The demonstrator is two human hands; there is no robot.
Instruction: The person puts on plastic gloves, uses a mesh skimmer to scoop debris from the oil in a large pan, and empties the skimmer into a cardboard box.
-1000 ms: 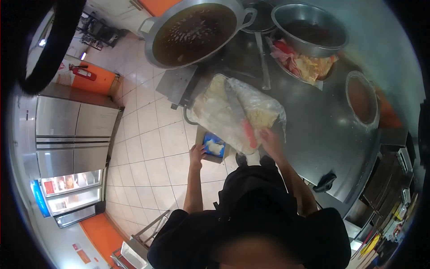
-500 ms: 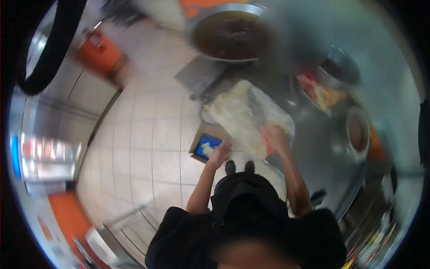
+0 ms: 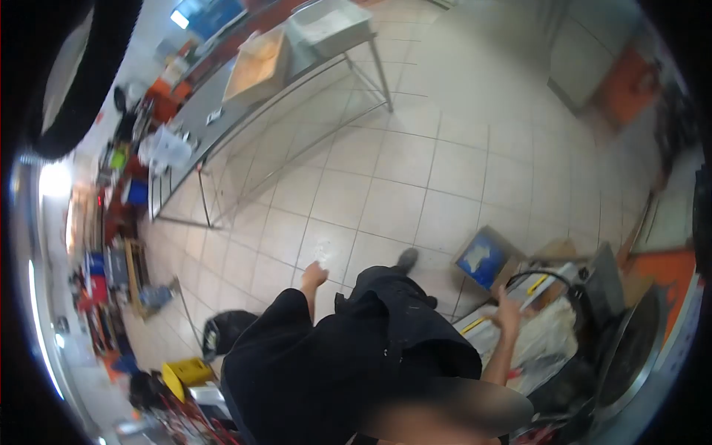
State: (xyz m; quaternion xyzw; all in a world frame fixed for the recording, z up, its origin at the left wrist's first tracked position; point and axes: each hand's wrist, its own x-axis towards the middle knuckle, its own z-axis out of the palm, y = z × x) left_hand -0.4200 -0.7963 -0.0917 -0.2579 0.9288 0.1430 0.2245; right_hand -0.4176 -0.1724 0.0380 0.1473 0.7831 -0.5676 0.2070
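Observation:
My left hand (image 3: 314, 277) hangs over the tiled floor with its fingers curled in, and nothing shows in it. On the other side, my right hand (image 3: 508, 313) is open with its fingers apart. It holds nothing and is beside a crumpled clear plastic bag (image 3: 552, 337) on the counter. A small red piece (image 3: 517, 372) shows at the bag's lower edge, too small to name. Just beyond this hand, a cardboard box (image 3: 504, 245) with a blue and white inside (image 3: 480, 259) stands on the floor.
A long metal table (image 3: 215, 122) at the upper left bears an orange-bottomed tray (image 3: 256, 70) and a white tub (image 3: 330, 26). A large metal pan (image 3: 641, 348) sits at the right. A black bag (image 3: 225, 331) and a yellow container (image 3: 187, 371) are at the lower left.
My body has turned left, away from the counter, and the bag and box now appear at the right. My right hand has let go of the red thing on the bag.

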